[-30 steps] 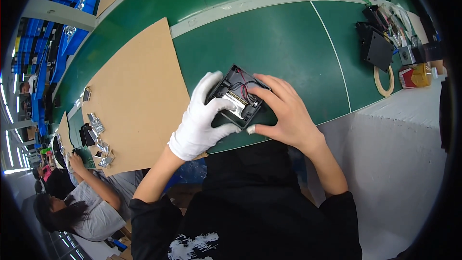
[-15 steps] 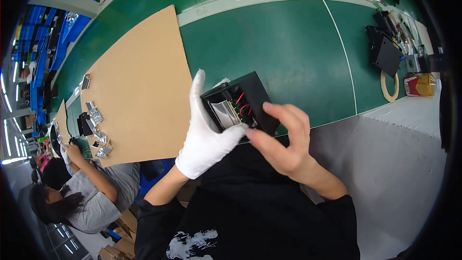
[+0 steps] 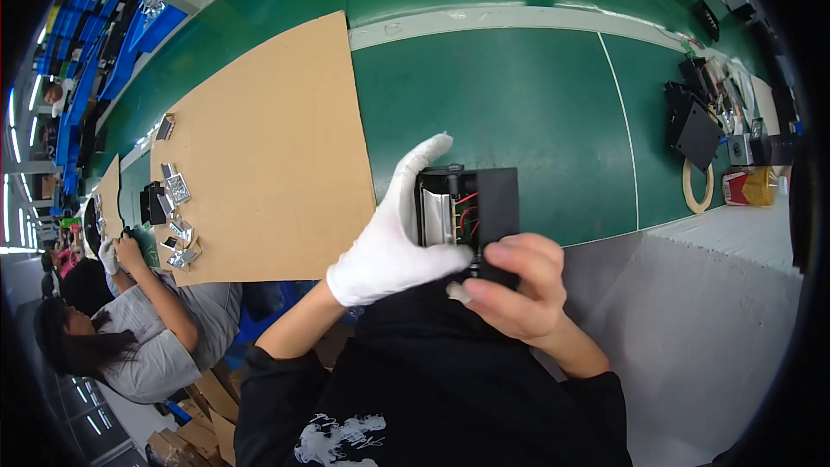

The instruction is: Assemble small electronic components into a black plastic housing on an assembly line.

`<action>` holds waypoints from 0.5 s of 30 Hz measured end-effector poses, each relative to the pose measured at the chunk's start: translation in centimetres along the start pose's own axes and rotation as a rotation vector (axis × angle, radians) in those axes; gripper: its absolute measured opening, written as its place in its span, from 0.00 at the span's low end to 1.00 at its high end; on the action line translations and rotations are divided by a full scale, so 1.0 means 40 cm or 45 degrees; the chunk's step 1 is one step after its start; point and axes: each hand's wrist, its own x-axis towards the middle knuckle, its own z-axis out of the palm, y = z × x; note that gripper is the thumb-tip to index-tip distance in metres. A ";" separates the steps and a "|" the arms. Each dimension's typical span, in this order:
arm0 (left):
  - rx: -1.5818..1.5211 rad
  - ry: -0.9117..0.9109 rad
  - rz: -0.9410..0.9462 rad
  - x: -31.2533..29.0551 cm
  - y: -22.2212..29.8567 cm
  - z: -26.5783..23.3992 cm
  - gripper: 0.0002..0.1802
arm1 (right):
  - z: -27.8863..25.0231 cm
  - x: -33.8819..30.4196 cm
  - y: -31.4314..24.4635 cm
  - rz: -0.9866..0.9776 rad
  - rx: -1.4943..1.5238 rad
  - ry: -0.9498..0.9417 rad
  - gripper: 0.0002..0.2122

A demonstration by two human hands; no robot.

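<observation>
**A:** What step are you at?

**B:** Checking, I'd say. Both hands hold the black box [image 3: 471, 207] up, frame centre, above the green surface [image 3: 519, 104]. Gloved left hand [image 3: 393, 238] grips its left side; bare right hand [image 3: 510, 294] clamps the bottom.

**A:** Anything inside?

**B:** Red wires and a silver part. Next needs a steady turn.

Lower part of the black box [image 3: 484, 207] hidden behind the right hand [image 3: 510, 290], left side behind the gloved left hand [image 3: 393, 242]. Small metal parts [image 3: 177, 220] on the cardboard sheet [image 3: 259, 147] too small to identify. Clutter [image 3: 718, 112] at far right blurred, bent by the rim.
</observation>
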 end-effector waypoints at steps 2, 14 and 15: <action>-0.147 0.013 -0.018 0.001 0.003 0.001 0.60 | -0.006 0.000 0.005 0.061 0.030 0.040 0.14; -0.811 -0.007 -0.299 -0.003 -0.001 0.002 0.60 | 0.028 -0.083 0.056 0.415 0.403 0.272 0.24; -0.771 -0.002 -0.302 -0.002 0.001 0.003 0.60 | 0.028 -0.084 0.057 0.437 0.448 0.293 0.25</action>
